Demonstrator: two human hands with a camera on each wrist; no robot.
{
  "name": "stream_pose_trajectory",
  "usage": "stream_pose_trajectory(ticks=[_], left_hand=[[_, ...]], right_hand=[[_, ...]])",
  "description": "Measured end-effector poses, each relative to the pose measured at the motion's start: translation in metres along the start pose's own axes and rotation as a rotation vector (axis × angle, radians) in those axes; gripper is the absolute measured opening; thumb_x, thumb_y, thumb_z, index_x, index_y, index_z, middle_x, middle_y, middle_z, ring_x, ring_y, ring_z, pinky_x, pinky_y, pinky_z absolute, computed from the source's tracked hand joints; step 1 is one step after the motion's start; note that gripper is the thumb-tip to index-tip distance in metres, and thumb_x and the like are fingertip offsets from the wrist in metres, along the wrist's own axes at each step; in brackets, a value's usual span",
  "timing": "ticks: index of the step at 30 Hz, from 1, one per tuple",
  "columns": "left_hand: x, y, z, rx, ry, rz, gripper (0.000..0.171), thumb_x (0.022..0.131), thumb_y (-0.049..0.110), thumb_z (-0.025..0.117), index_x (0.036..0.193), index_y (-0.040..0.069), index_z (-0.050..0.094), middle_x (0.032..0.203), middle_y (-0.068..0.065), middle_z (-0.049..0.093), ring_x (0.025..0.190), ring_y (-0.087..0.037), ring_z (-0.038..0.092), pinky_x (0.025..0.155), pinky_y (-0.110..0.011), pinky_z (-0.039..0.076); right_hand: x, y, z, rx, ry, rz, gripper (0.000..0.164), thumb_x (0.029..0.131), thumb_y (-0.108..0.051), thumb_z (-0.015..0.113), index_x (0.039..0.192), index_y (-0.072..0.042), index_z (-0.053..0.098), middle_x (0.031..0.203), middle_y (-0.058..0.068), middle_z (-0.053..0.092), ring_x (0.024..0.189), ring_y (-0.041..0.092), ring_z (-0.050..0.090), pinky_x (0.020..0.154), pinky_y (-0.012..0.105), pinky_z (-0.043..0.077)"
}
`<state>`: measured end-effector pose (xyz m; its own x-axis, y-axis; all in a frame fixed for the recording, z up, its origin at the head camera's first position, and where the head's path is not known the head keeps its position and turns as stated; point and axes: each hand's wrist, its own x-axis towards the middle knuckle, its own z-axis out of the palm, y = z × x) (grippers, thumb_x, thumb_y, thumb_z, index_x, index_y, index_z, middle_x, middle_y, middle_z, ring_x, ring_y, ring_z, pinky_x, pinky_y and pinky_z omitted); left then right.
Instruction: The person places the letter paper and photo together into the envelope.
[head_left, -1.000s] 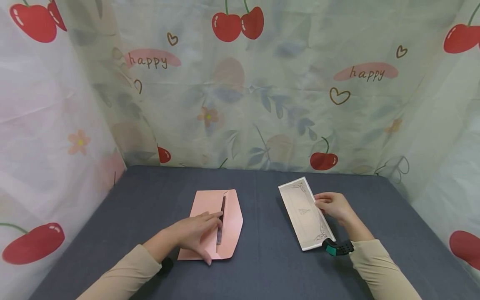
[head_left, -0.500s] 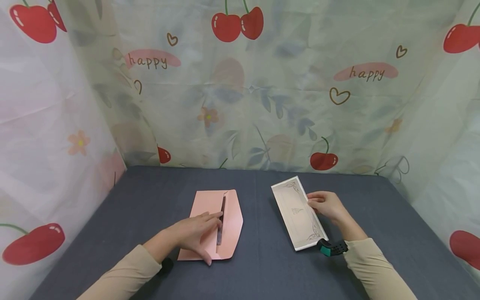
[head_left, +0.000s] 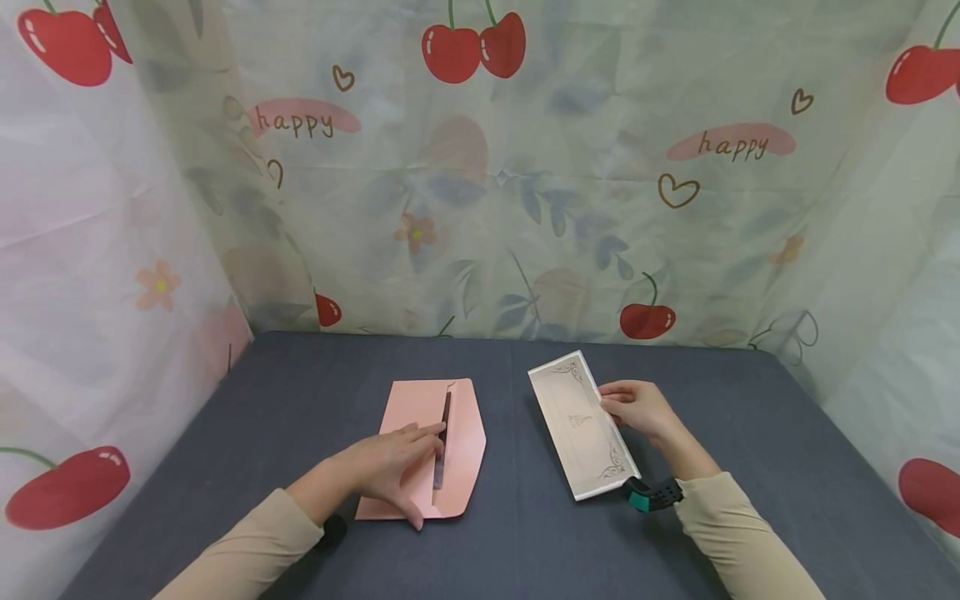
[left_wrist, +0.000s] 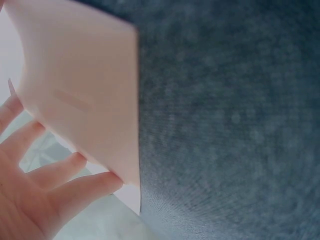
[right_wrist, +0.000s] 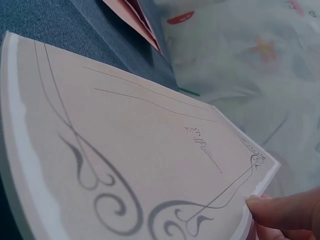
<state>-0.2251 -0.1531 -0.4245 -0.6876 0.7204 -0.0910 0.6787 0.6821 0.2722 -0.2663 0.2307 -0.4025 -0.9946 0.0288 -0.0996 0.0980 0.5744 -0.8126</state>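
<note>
A pink envelope (head_left: 467, 450) lies on the dark table in the head view, its flap unfolded to the right and a dark gap showing at its mouth. My left hand (head_left: 393, 468) rests on it from the left, fingers spread, fingertips at the lip of the mouth. In the left wrist view, those fingertips touch the edge of the envelope (left_wrist: 85, 85). To the right, a cream card (head_left: 573, 429) with scroll-patterned corners is tilted above the table. My right hand (head_left: 639, 410) pinches its right edge; the right wrist view shows the thumb on the card (right_wrist: 140, 145).
The dark cloth-covered table (head_left: 517, 550) spreads around both hands. A patterned curtain (head_left: 562, 250) with cherries and leaves stands behind the table and along its sides. A black and teal band (head_left: 652, 496) sits at the right wrist.
My right hand has moved left with the card, bringing it closer to the envelope. The left hand and the envelope have stayed in place.
</note>
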Motion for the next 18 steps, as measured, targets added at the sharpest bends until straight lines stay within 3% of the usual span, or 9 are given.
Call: stream_pose_trajectory(ticks=[6,18], left_hand=[[0.000,0.000,0.000,-0.001,-0.001,0.001,0.084,0.055,0.069,0.075,0.120,0.025,0.045,0.152,-0.006,0.031,0.133,-0.023,0.040,0.098,-0.041,0.043],[0.000,0.001,0.000,-0.010,-0.004,0.000,0.083,0.056,0.067,0.076,0.120,0.024,0.045,0.153,-0.007,0.030,0.133,-0.023,0.039,0.097,-0.041,0.043]], right_hand=[[0.003,-0.001,0.004,-0.012,0.002,0.019,0.029,0.090,-0.012,0.060,0.115,0.003,0.060,0.107,0.021,0.066,0.081,0.015,0.063,0.075,0.039,0.055],[-0.001,-0.007,0.013,0.039,-0.034,-0.008,0.029,0.091,-0.006,0.057,0.116,0.007,0.058,0.108,0.024,0.065,0.077,0.011,0.061,0.070,0.029,0.054]])
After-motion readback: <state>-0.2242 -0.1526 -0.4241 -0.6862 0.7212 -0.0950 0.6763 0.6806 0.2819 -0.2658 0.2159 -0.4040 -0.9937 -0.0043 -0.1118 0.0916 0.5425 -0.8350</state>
